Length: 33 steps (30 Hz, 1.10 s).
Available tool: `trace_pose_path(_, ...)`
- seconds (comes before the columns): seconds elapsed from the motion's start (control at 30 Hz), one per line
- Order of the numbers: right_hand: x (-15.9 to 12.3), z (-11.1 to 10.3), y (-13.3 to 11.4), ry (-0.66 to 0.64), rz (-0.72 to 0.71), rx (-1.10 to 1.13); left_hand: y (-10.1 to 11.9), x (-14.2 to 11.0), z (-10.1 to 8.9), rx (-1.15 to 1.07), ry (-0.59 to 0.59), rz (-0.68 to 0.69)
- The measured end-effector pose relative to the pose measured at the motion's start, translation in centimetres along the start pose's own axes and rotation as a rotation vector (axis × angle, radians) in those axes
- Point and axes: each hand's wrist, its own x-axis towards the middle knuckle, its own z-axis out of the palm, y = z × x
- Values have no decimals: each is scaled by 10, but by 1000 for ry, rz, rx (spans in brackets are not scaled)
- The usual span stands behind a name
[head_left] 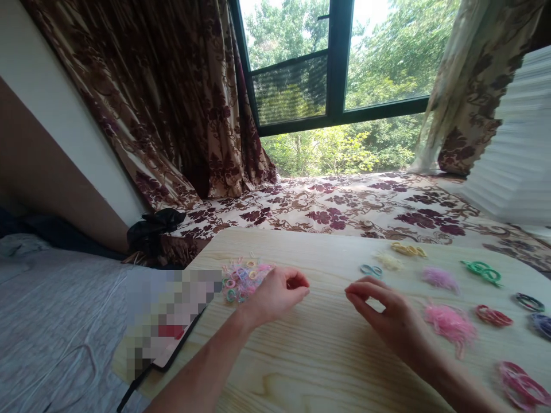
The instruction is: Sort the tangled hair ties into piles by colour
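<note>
My left hand (279,293) rests on the pale wooden board (310,344), fingers curled in a pinch, right beside a mixed heap of small pastel hair bands (241,278). My right hand (385,312) hovers at mid-board, thumb and forefinger pinched together; whatever they hold is too small to make out. To the right lie sorted little piles: blue bands (371,269), pale yellow ones (388,261), yellow (408,250), lilac (439,278), green (482,271), pink (450,324), red (493,315).
A blurred-out flat object (172,315) lies at the board's left corner. Dark bands (529,301) and more pink ones (523,387) sit at the right edge. A flowered cloth (344,209) covers the window seat behind, curtains at both sides; grey bedding (51,321) at left.
</note>
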Motion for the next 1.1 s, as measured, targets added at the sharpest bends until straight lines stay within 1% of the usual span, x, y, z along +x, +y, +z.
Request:
trace_pose_path(0.1, 4, -12, 16, 73, 47, -154, -5, 1, -14, 224, 63, 32)
trace_pose_path(0.17, 6, -19, 25, 107, 76, -200, -8, 0, -24, 345, 79, 43)
trace_pose_path(0.27, 8, -26, 34, 125, 109, -238, -12, -2, -35, 442, 33, 50)
trace_pose_path(0.4, 9, -29, 39, 111, 128, -281, -16, -5, -44, 485, -24, 54)
trace_pose_path(0.53, 8, -28, 42, 89, 142, -314, -18, -6, -47, 518, -62, 77)
trace_pose_path(0.7, 8, -28, 48, 80, 165, -330, -14, -6, -46, 569, -100, 97)
trace_pose_path(0.83, 8, -28, 53, 84, 132, -376, -13, -6, -43, 615, -129, 94)
trace_pose_path(0.97, 6, -19, 42, 124, 42, -291, -13, -6, -41, 653, -109, 80)
trace_pose_path(1.03, 3, -10, 31, 75, 14, -209, -13, -6, -40, 670, -101, 81)
trace_pose_path(1.1, -1, 1, 20, -10, -22, -126, -12, -7, -40, 685, -97, 82)
